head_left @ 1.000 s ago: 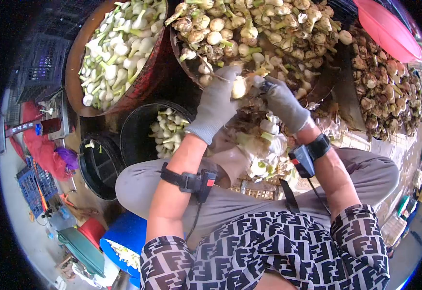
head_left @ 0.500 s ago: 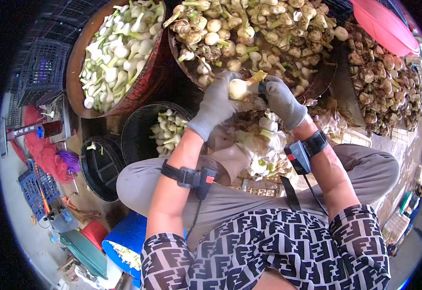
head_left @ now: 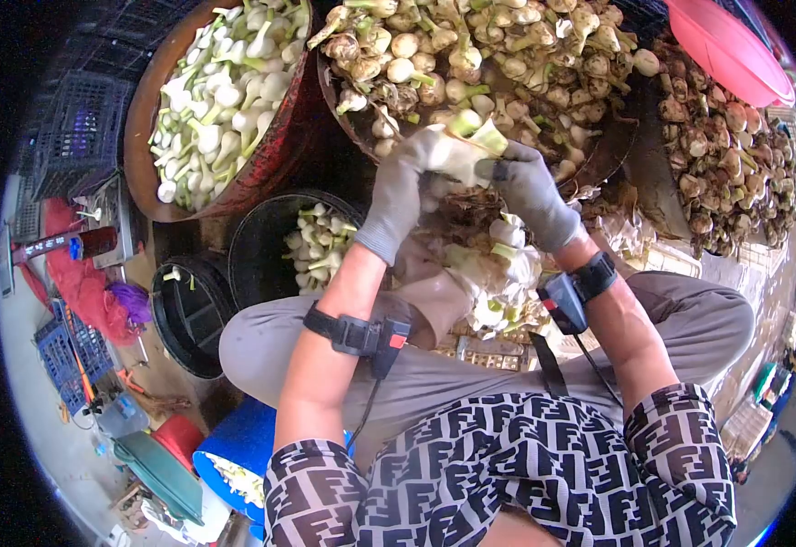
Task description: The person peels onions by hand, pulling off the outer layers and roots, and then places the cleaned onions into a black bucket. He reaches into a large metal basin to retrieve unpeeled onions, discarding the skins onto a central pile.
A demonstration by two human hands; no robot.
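Note:
Gloved in grey, my left hand [head_left: 402, 190] is closed around a pale garlic bulb [head_left: 453, 157], blurred by motion, held over the front rim of the wide tub. My right hand [head_left: 537, 193], also gloved, pinches the bulb's other side, by a loose yellow-green strip of outer skin [head_left: 490, 137]. Something dark sits at the right thumb; I cannot tell whether it is a tool or a thumb cover. Behind the hands, untrimmed garlic [head_left: 544, 68] with brown skins fills the wide tub. Below them lies a heap of peeled-off skins [head_left: 498, 273].
Clean white garlic fills a rusty red drum [head_left: 296, 137] at the left. A black bucket [head_left: 250, 242] holds more bulbs, beside a smaller black bucket [head_left: 165, 319]. Brown garlic [head_left: 735, 164] is piled at the right, under a pink basin [head_left: 726, 46]. A blue bucket [head_left: 220, 438] stands front left.
The bulb has turned in my hands, its stem end and a strip of skin now upward. My left hand has shifted slightly; the right fingers have closed in on the bulb.

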